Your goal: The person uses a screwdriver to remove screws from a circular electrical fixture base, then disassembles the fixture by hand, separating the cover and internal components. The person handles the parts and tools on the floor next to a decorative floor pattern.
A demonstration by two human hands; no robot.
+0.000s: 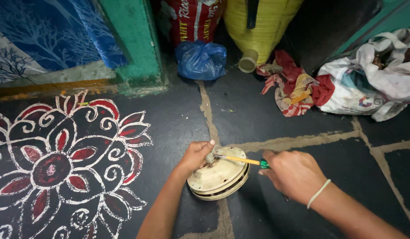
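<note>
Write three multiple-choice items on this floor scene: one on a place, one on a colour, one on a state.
1. Where does the round cream housing rest?
A. on the dark stone floor
B. on a table
C. in a basket

2. What colour is the screwdriver shaft?
A. red
B. yellow
C. black

3. What is the left hand doing?
A. hanging free
B. holding the blue bag
C. pressing on the housing's top

Key:
1 A, it sits on the dark slabs beside a pale joint.
2 B, a yellow shaft leaves the green grip in the right hand.
3 C, its fingers lie on the housing by the tool tip.
</note>
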